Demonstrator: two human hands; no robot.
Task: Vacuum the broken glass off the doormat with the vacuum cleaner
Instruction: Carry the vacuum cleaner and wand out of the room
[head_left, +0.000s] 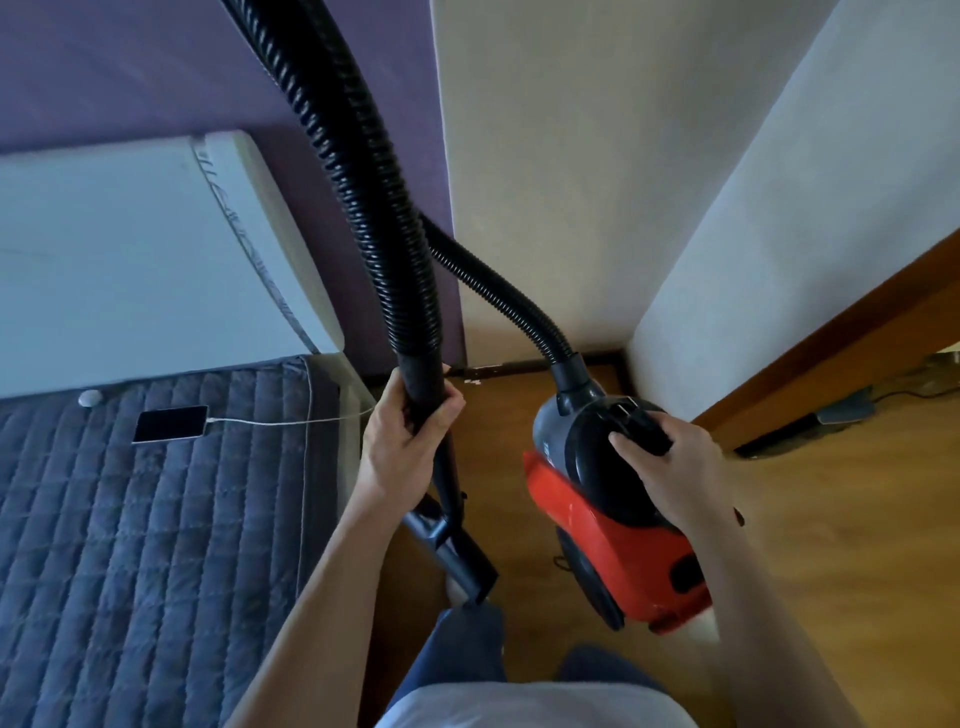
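Observation:
A red and black canister vacuum cleaner (597, 525) hangs just above the wooden floor at centre right. My right hand (670, 467) grips the black carry handle on its top. Its ribbed black hose (363, 171) loops up out of the top of the view and comes back down. My left hand (402, 441) holds the rigid black tube at the hose's end. The black nozzle (462, 561) points down beside my leg. No doormat and no glass show in this view.
A bed with a grey quilted cover (156, 545) and white pillow (130, 260) fills the left. A phone (169, 423) on a white cable lies on it. A cream wall corner (545, 182) stands ahead. A wooden door frame (831, 353) opens at right over wooden floor (831, 545).

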